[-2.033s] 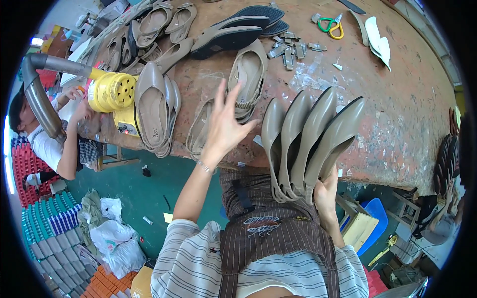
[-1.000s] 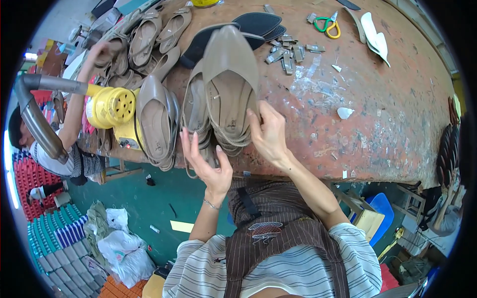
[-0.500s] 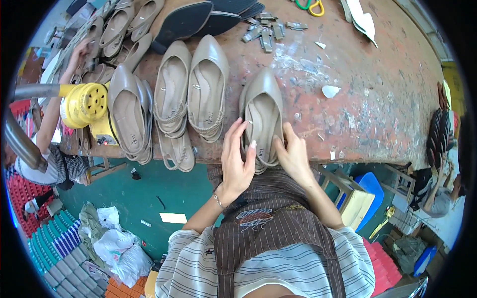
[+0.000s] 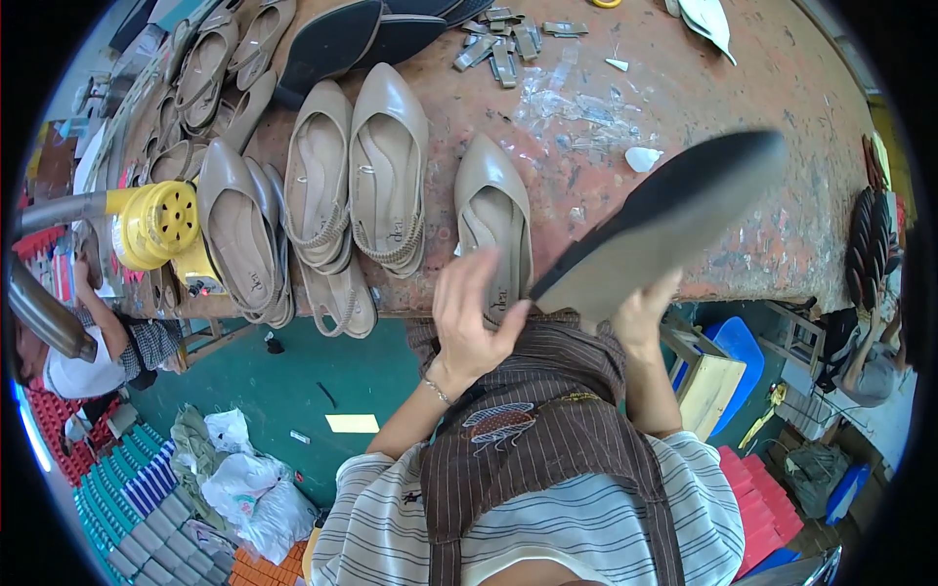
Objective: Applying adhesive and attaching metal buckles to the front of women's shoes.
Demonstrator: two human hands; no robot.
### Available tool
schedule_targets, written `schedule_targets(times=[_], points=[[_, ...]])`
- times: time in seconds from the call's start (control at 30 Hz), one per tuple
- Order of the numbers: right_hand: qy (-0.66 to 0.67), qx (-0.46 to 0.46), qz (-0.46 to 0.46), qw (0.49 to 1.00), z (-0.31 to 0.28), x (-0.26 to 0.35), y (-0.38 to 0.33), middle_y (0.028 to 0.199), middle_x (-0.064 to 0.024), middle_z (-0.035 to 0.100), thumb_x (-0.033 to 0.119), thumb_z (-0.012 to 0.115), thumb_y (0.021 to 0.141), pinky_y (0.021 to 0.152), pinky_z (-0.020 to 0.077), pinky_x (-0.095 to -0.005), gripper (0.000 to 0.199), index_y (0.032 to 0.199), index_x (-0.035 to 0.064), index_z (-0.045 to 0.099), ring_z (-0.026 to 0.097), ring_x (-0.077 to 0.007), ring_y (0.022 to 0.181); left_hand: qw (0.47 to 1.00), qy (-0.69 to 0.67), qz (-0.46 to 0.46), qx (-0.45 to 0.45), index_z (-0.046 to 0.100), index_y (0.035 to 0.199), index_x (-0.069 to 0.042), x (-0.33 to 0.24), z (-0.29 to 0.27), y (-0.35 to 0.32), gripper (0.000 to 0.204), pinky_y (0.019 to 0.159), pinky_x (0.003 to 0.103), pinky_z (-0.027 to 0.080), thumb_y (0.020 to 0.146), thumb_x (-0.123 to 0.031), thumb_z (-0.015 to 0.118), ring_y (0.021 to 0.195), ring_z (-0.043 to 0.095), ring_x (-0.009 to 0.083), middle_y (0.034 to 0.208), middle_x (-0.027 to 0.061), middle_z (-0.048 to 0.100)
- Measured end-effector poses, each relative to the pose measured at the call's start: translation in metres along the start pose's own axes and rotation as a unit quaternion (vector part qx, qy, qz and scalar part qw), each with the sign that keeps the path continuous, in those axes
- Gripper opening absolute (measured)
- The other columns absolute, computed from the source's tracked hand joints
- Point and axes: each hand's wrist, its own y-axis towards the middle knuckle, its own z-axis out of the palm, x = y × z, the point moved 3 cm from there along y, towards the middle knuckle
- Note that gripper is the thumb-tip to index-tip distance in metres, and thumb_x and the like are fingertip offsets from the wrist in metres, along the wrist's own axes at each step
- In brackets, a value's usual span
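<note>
My right hand [image 4: 643,311] grips a slingback shoe [image 4: 674,220] near its heel. It is raised and tilted, its dark sole turned up and its toe pointing up to the right, slightly blurred. My left hand [image 4: 467,317], fingers apart, hovers at the heel end of a beige pointed slingback [image 4: 493,190] that lies on the workbench [image 4: 576,210]; whether it touches that shoe I cannot tell. Left of it, more beige slingbacks [image 4: 389,166] lie in stacks, toes pointing away. The underside of the lifted shoe hides its upper.
A yellow machine housing [image 4: 161,225] with a grey pipe stands at the left. Dark-soled shoes [image 4: 332,49] and several metal clips [image 4: 503,49] lie farther back. A white scrap [image 4: 643,158] sits beyond the raised shoe. Another person [image 4: 88,342] works at far left.
My right hand has lifted one shoe off the other, swung it right and turned its sole up. My left hand stays by the shoe on the bench. The co-worker's arm has come down.
</note>
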Motion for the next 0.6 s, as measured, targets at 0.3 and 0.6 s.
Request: schedule_targets(times=[0.3, 0.6], points=[[0.029, 0.305, 0.313, 0.899, 0.011, -0.015, 0.006, 0.090, -0.0370, 0.055, -0.004, 0.048, 0.074, 0.072, 0.0493, -0.0369, 0.060, 0.133, -0.0037, 0.040, 0.065, -0.0370, 0.080, 0.969, 0.156, 0.005, 0.193, 0.063, 0.093, -0.008, -0.003, 0.001, 0.005, 0.031, 0.091, 0.042, 0.033, 0.062, -0.005, 0.063, 0.077, 0.055, 0.0202, 0.075, 0.0026, 0.060], [0.093, -0.002, 0.367, 0.926, -0.017, -0.071, 0.027, 0.090, -0.0106, 0.065, 0.015, 0.068, 0.082, 0.074, 0.0485, -0.0318, 0.037, 0.114, 0.0014, 0.060, 0.061, -0.0196, 0.082, 0.949, 0.133, -0.023, 0.284, 0.063, 0.107, -0.006, -0.032, -0.021, 0.041, 0.039, 0.098, 0.043, 0.032, 0.075, -0.027, 0.072, 0.088, 0.060, 0.0242, 0.094, 0.0093, 0.063]])
